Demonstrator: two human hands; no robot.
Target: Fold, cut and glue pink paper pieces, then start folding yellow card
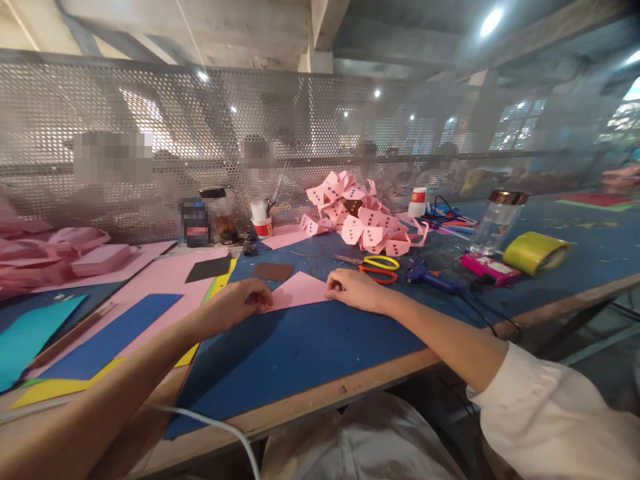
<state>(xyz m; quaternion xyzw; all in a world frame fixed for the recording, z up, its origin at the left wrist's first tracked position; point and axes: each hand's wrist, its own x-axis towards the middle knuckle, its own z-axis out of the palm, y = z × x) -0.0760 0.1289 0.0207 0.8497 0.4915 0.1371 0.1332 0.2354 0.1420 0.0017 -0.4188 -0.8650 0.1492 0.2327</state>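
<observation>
A pink sheet of paper [300, 291], triangular in outline with its peak pointing away from me, lies on the blue tabletop. My left hand [246, 301] is closed at its left corner, fingers curled down and thumb close to the edge. At the opposite corner my right hand [354, 291] pinches the paper between thumb and fingers. Just beyond the right hand lie scissors [380, 267] with yellow and orange handles. A small brown piece [272, 271] rests behind the left hand.
Folded pink paper pieces with dark squares [367, 217] are heaped at the back. To the right are a blue glue gun [434, 276], a glass bottle [499, 223], a pink box [489, 270] and a yellow tape roll [537, 252]. Coloured sheets [117, 333] spread left; a white cable [215, 421] crosses the front edge.
</observation>
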